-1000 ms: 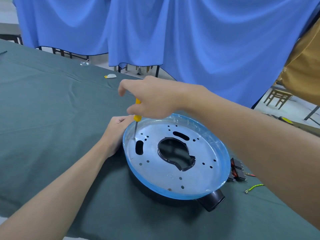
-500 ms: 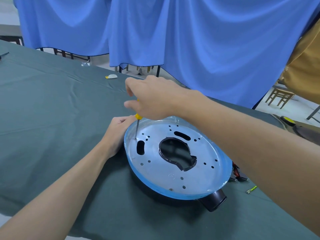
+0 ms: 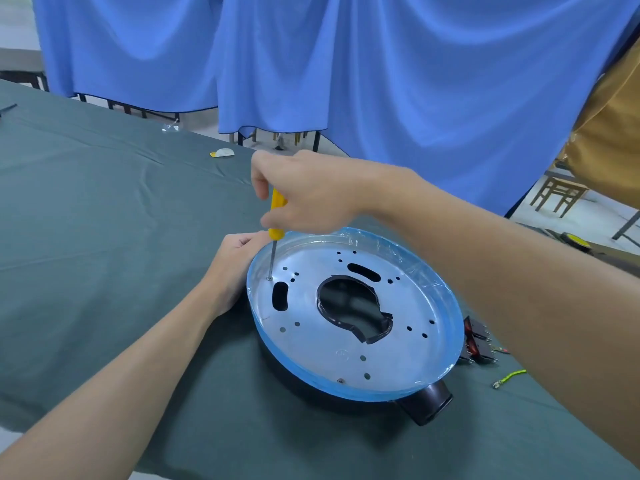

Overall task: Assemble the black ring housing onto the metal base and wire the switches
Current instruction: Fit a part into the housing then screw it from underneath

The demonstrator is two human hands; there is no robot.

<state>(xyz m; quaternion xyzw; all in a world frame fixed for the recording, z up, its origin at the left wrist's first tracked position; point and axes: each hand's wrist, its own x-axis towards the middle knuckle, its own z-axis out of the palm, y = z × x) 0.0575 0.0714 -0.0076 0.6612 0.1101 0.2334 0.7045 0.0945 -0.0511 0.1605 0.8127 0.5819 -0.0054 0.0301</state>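
A round metal base (image 3: 311, 341) wrapped in blue film lies on the green cloth, with holes and a large central cut-out. Under it sits the black ring housing (image 3: 424, 403), its handle stub showing at the front right. My right hand (image 3: 304, 192) grips a yellow-handled screwdriver (image 3: 277, 216) held upright, its tip on a screw at the base's left side. My left hand (image 3: 232, 265) holds the base's left rim. Red and black switches (image 3: 476, 344) lie at the right of the base, partly hidden by my right arm.
A green-yellow wire (image 3: 509, 377) lies on the cloth by the switches. A small white and yellow item (image 3: 221, 153) sits near the table's far edge. Blue curtains hang behind. Chairs and a person in a tan garment (image 3: 609, 133) are at the right.
My right hand has turned on the screwdriver handle, its fingers shifting round it. The screwdriver tip stays on the same screw. My left hand has not moved.
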